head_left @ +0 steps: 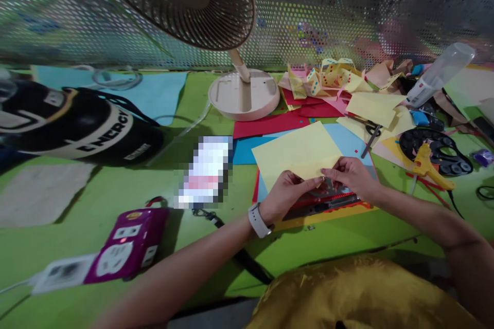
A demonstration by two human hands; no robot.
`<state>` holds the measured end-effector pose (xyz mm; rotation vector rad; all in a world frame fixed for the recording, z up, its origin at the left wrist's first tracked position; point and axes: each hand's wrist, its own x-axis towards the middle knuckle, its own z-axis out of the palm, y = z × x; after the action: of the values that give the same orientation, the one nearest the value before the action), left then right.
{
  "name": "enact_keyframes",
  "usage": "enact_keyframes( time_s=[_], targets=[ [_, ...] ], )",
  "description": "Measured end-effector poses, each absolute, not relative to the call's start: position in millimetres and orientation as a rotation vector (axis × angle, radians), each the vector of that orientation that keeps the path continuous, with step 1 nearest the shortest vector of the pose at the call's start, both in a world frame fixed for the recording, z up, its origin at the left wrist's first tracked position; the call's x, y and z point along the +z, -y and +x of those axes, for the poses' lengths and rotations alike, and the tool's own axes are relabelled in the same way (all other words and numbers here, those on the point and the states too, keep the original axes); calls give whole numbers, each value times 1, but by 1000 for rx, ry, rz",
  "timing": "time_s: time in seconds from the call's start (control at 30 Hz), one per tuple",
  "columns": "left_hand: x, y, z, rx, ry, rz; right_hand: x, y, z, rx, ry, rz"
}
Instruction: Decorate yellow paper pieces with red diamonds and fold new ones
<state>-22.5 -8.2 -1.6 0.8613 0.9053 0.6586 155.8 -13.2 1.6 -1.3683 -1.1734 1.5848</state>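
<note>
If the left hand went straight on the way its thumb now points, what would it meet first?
Probably the right hand: the thumb of the left hand points toward it at the near edge of the yellow sheet, though depth is hard to judge.

Green desk (328,240). Far edge, middle: fan base (245,100); left of it, light-blue sheet (162,95); right, paper scraps (339,78). Left side: black bottle (85,126) on its side; purple extension box (141,239) toward near edge. Right side: black palette (459,160).
</note>
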Motion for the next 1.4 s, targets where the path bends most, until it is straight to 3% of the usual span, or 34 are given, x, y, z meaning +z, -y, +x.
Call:
enact_keyframes(
  time_s=[0.63,1.17,1.4],
  targets=[
    [-3,6,-24,619,-818,809,7,15,159,1637,1148,-1334],
    [4,-10,-40,540,-878,962,13,-9,183,1426,1050,-1350],
    [5,-6,-38,544,-787,1050,13,-4,180,1409,1454,-1311]
  ],
)
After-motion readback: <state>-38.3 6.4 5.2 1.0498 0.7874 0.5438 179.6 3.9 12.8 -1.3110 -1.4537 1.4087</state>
